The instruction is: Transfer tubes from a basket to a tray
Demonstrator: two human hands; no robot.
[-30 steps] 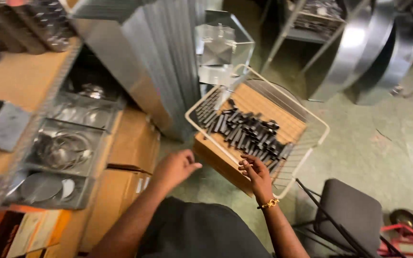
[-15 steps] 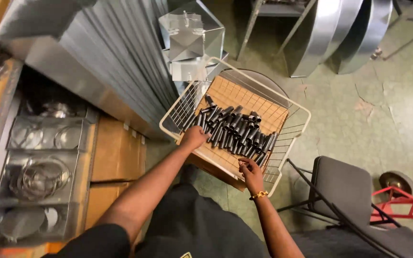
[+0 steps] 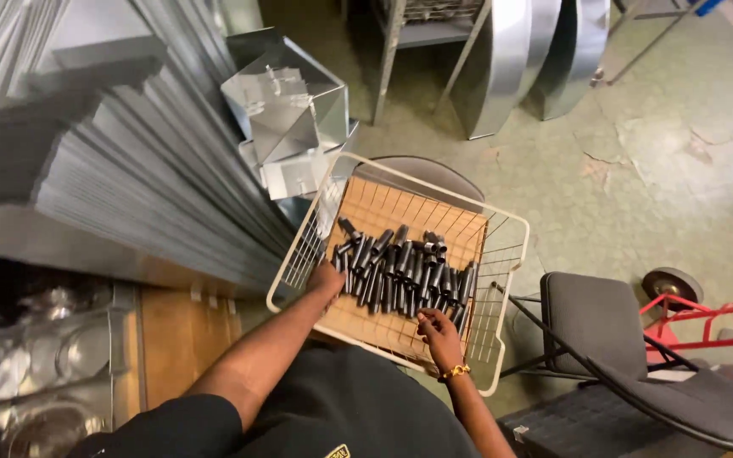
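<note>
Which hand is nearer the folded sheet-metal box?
Left. The left hand reaches into the wire basket's near-left corner, below the sheet-metal box; the right hand is farther.

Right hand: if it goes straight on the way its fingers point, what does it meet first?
Probably the pile of short dark metal tubes in the white wire basket; the right hand already seems to touch its near edge.
</note>
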